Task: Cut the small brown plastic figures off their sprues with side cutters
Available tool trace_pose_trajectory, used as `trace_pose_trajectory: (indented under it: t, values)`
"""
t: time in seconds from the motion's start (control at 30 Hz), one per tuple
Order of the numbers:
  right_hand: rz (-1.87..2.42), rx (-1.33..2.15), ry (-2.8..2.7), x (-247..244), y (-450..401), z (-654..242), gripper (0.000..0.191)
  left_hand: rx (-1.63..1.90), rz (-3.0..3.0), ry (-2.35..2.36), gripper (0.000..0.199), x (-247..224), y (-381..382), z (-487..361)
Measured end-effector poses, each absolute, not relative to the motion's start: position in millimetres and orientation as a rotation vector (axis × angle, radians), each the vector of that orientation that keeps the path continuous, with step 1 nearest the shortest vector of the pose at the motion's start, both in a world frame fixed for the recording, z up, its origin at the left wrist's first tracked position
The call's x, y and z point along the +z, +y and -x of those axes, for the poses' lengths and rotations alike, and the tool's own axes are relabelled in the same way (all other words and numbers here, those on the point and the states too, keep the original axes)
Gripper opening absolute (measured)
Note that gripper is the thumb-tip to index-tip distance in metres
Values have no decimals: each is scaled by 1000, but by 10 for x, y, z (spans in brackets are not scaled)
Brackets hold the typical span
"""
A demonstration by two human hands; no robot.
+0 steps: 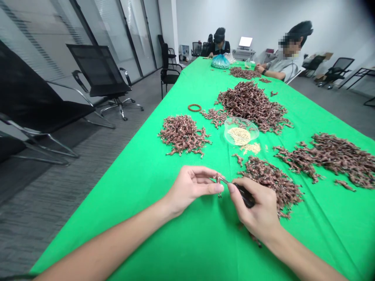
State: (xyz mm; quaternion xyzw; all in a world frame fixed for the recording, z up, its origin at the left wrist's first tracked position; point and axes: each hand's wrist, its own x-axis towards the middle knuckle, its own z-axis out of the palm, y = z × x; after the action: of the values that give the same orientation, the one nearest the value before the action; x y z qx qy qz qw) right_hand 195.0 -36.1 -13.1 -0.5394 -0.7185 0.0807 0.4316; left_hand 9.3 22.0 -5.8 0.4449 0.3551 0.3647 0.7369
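Green tablecloth (123, 238): left hand (190, 189) holds sprig (218, 185), right hand (254, 208) grips tool (246, 196).

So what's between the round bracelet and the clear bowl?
A small clump of brown twisted pieces lies there, in the head view.

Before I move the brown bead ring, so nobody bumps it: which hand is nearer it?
Left. The left hand is below the brown bead ring in this view, with green tablecloth between them; the right hand lies farther off, lower and to the right.
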Motion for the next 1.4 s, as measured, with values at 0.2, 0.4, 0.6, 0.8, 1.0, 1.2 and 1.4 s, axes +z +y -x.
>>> trace_pose_trajectory:
  t: [0.2, 0.4, 0.6, 0.8, 1.0, 1.2, 1.4]
  values:
    - [1363, 202, -1773, -143, -355, -1958, 8, 774, -965, 809, 44, -86, 210, -92]
    - [1369, 208, -1764, -168, -344, -1960, 8, 774, -964, 799, 38, -100, 220, -99]
    - [1350, 174, -1754, -161, -352, -1978, 8, 826, -929, 729, 36, -86, 240, -90]
    - [1353, 171, -1760, -157, -345, -1987, 8, 845, -960, 722, 34, -72, 248, -73]
    - [1344, 187, -1770, -158, -348, -1983, 8, 836, -969, 734, 33, -61, 248, -73]
    - [1313, 188, -1789, -143, -353, -1991, 7, 850, -983, 729, 33, -86, 271, -75]
    - [1230, 173, -1845, -144, -337, -1985, 8, 855, -1043, 782, 33, -96, 302, -66]
